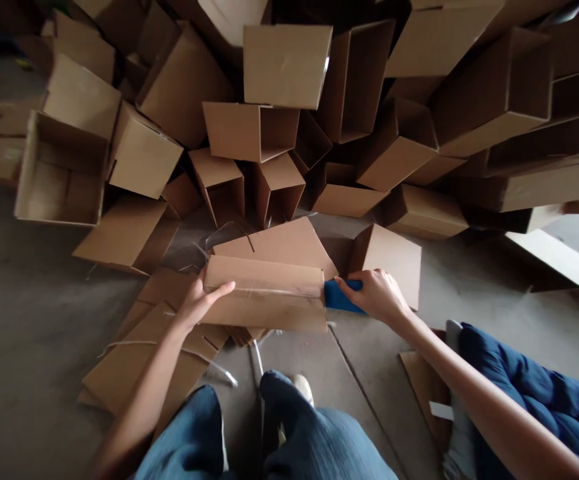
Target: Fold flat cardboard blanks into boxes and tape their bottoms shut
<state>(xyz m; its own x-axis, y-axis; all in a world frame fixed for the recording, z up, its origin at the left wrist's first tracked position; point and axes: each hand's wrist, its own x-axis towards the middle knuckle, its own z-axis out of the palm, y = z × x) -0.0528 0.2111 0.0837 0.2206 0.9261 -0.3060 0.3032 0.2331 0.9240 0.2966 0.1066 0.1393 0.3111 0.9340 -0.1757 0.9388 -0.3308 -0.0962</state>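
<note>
In front of my knees I see a cardboard box [264, 308] with its seam side facing up. A strip of clear tape [274, 289] runs along that seam. My left hand [200, 299] grips the box's left end, thumb on top and fingers hidden behind. At the right end my right hand [377, 293] is closed around a blue tape dispenser [340, 295], which touches the box edge. How the dispenser's blade and roll sit is hidden by the hand. Behind the box lies a cardboard flap [279, 239].
Open cardboard boxes [229, 187] are piled across the far side. Flattened cardboard sheets [139, 363] with loose straps lie at lower left. A dark blue padded cushion or garment [529, 387] rests at lower right, beside a cardboard piece [427, 387]. Concrete floor [334, 380] shows between.
</note>
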